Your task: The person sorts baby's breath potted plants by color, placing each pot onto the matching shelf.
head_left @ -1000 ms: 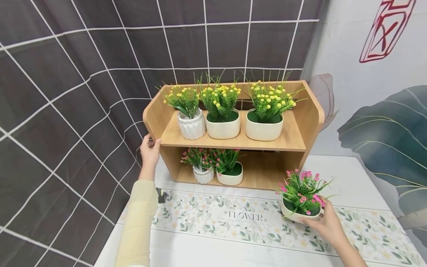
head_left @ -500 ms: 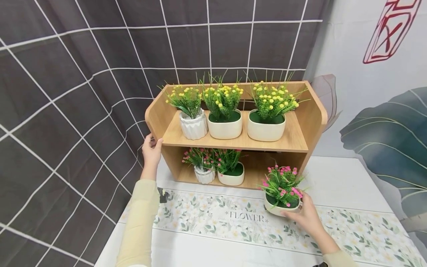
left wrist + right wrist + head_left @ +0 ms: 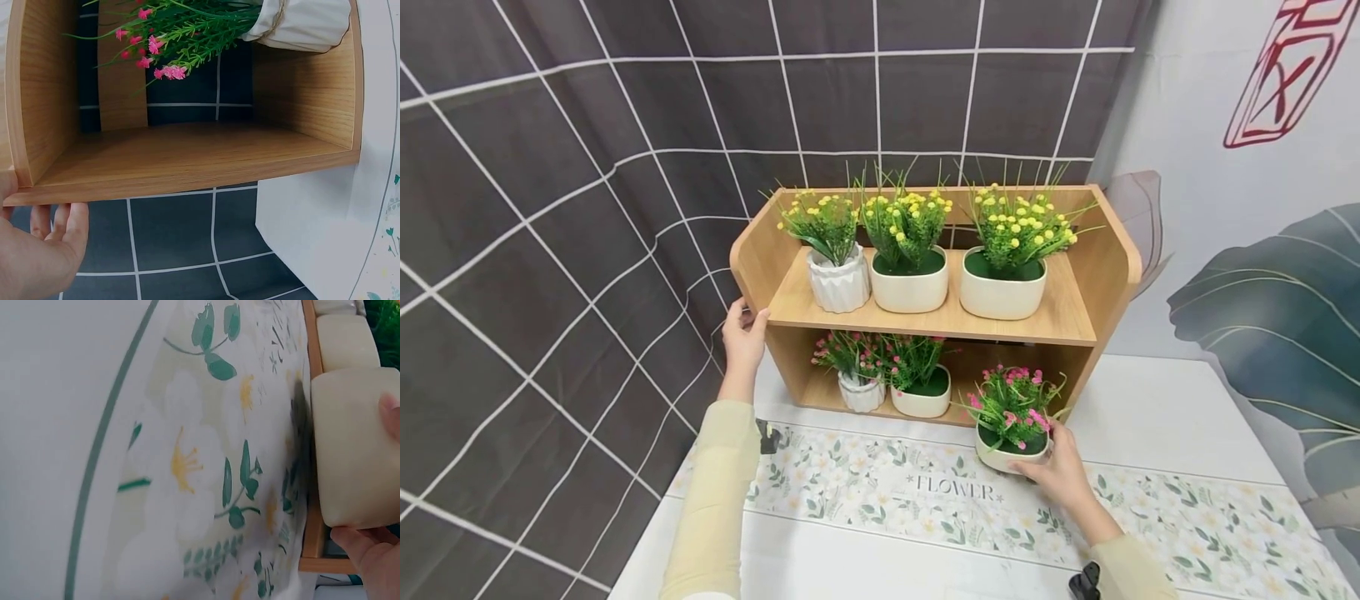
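Note:
A two-tier wooden shelf [image 3: 1101, 342] stands on the table. My left hand [image 3: 745, 340] grips its left side panel [image 3: 187, 181], thumb at the front edge and fingers on the outer face. With my right hand [image 3: 1063, 473] I hold a pink-flowered potted plant by its oval cream pot [image 3: 356, 450], in front of the lower tier's right part. Thumb and fingers lie on opposite sides of the pot. The lower tier bears a pink-flowered plant in a ribbed white pot [image 3: 861, 392] and another in a cream pot [image 3: 921, 404].
On the upper tier sit three yellow-flowered plants, in a ribbed white pot [image 3: 839, 283] and cream pots [image 3: 910, 292] [image 3: 1003, 296]. A floral runner [image 3: 880, 492] crosses the white table [image 3: 850, 562]. A dark grid-patterned curtain [image 3: 550, 292] hangs behind and at left.
My right hand has carried the pink-flowered potted plant leftward and toward the shelf, up to the lower tier's right part. The left hand keeps its grip on the side panel.

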`<state>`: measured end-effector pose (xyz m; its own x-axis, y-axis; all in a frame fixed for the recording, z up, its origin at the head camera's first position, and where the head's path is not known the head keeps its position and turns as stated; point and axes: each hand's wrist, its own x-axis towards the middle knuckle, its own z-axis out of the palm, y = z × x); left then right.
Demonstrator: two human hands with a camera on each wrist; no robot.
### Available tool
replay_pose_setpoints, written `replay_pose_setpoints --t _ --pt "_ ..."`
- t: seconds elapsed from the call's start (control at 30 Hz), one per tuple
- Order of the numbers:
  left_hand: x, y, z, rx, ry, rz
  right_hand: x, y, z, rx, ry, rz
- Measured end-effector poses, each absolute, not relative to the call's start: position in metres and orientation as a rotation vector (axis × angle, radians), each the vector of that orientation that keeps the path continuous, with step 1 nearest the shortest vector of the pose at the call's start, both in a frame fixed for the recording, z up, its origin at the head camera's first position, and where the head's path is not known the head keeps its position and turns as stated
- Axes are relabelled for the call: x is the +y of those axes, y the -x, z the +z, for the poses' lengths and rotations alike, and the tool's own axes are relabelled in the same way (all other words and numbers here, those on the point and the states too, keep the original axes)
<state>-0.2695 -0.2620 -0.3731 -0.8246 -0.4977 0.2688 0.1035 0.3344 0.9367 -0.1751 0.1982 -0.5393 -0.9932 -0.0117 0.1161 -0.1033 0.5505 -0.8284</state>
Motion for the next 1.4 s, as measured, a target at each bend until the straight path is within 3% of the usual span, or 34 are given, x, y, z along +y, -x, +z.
replay_pose_setpoints --t 0.6,1.4 --pt "-0.262 0.268 -0.373 -2.075 -0.348 -1.529 0.187 0.209 -0.539 -2.827 -0.022 1.403" --pt "-0.261 0.269 -0.374 -2.067 -0.329 -1.531 0.176 0.241 -0.545 -2.601 0.045 1.731"
